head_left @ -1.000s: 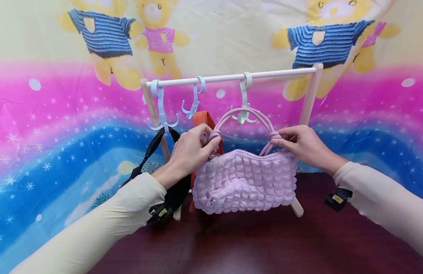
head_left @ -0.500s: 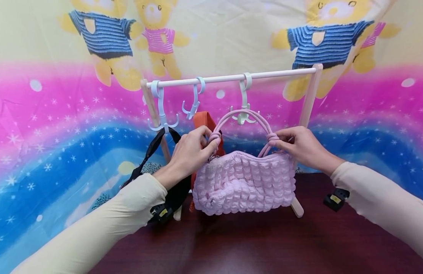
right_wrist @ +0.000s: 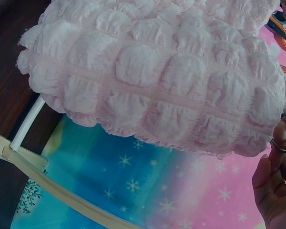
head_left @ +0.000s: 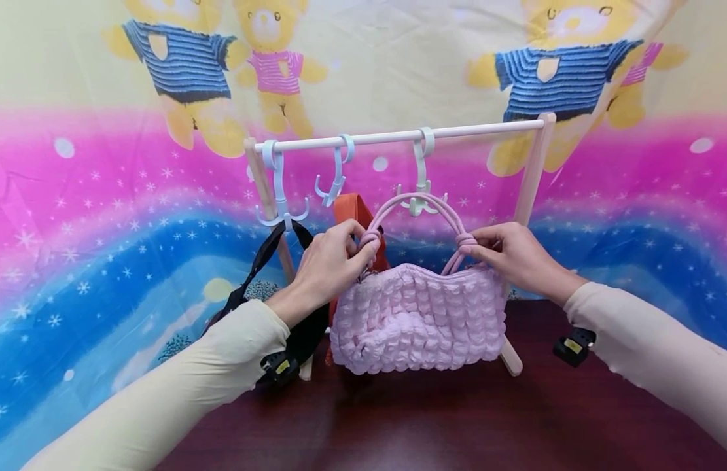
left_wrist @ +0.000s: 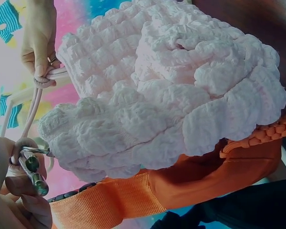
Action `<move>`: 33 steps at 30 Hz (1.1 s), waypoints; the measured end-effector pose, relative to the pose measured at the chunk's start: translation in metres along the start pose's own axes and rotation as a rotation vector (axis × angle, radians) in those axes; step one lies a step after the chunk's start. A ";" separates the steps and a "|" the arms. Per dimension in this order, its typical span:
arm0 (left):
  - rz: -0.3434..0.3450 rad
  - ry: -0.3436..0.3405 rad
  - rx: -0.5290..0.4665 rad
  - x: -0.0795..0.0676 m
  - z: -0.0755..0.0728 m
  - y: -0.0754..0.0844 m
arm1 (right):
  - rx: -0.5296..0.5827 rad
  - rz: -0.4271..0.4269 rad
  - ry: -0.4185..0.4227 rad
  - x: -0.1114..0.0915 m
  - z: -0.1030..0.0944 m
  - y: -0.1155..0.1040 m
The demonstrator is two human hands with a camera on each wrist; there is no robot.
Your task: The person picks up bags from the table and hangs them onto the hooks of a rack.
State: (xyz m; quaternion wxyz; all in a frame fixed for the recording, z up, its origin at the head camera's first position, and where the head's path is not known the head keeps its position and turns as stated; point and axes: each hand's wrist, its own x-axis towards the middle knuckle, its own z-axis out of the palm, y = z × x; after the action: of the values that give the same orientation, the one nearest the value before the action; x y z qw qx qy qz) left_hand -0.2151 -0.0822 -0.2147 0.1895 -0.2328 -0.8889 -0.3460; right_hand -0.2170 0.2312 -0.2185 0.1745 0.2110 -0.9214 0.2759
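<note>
A pink puffy handbag point(head_left: 422, 320) hangs between my two hands, in front of a wooden rack. My left hand point(head_left: 334, 258) pinches the knot at the left end of its looped handle point(head_left: 419, 196). The knot at the right end is pinched by my right hand point(head_left: 516, 255). The top of the handle overlaps the pale green hook point(head_left: 421, 170) in the head view; whether they touch I cannot tell. In the left wrist view a metal ring point(left_wrist: 35, 150) shows beside my left fingers. The right wrist view is mostly filled by the bag's puffy side point(right_wrist: 152, 81).
The rack's white rail point(head_left: 481, 129) also carries two pale blue hooks point(head_left: 279, 183). A black bag's strap point(head_left: 263, 255) hangs from the leftmost one. Behind the pink bag is an orange bag point(left_wrist: 205, 181). The rack stands on a dark red table point(head_left: 398, 425) before a bear-print cloth point(head_left: 375, 65).
The pink handbag has sunk slightly in the head view, together with both hands. My right hand has drifted a little to the left, narrowing the handle loop. Both grips are unchanged.
</note>
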 end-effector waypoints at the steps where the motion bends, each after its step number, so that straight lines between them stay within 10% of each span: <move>1: -0.001 0.000 0.000 0.000 0.000 0.000 | -0.002 0.003 -0.001 0.000 0.000 0.000; 33: -0.028 -0.064 -0.001 -0.005 0.005 0.000 | 0.015 0.018 -0.019 -0.006 0.008 0.006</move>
State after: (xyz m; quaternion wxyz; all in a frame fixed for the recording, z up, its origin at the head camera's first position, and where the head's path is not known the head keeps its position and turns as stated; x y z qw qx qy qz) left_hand -0.2120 -0.0797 -0.2207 0.1560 -0.2312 -0.8976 -0.3415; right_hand -0.2161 0.2332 -0.2299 0.1616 0.2066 -0.9228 0.2823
